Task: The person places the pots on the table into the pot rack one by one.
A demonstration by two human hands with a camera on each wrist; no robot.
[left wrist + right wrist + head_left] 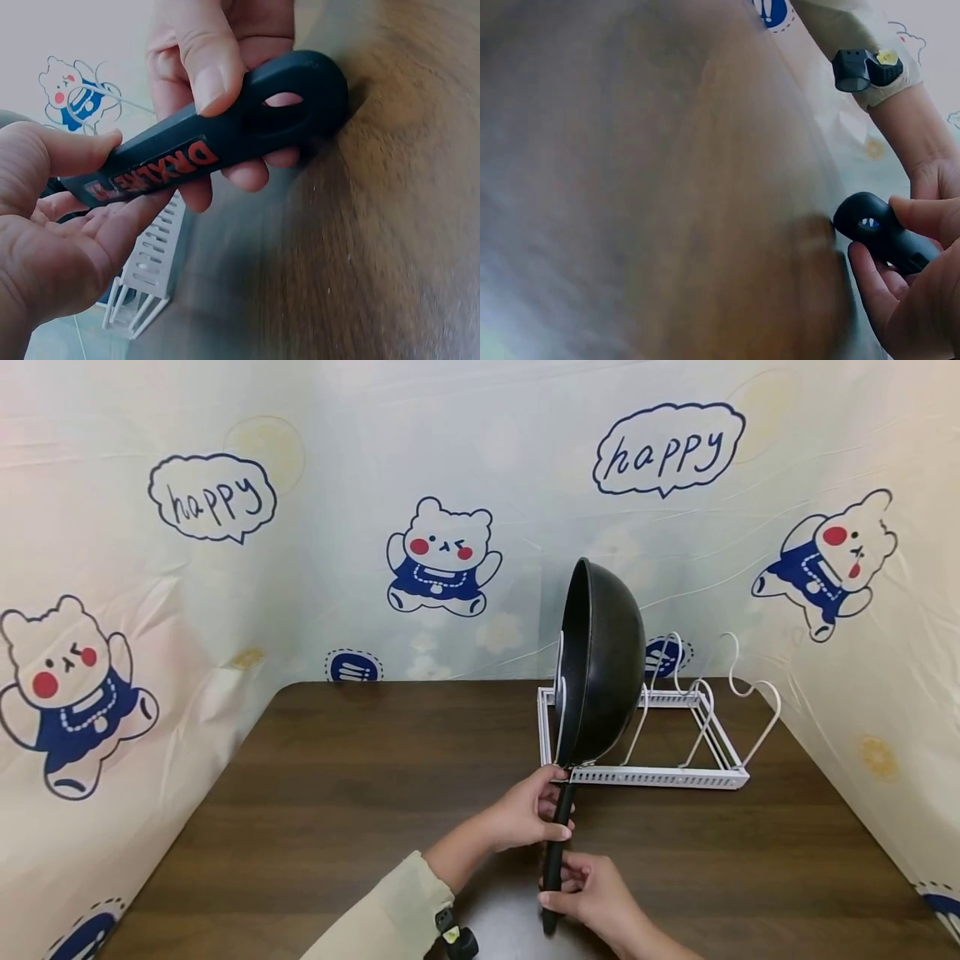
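A black wok (611, 660) stands on its edge at the left end of a white wire rack (660, 777), its bowl facing left and its long handle (172, 154) pointing toward me. My left hand (528, 810) grips the handle near the bowl, thumb on one side and fingers on the other. Closer to the handle's end, my right hand (592, 893) pinches it between thumb and fingers. Red lettering and a hanging hole show on the handle in the left wrist view. The rack's left hooks are partly hidden by the bowl.
Several curved white hooks (761, 693) rise from the right part of the rack. The rack sits at the back right of a dark wooden table (337, 810). A printed cloth (330, 577) hangs behind and along both sides.
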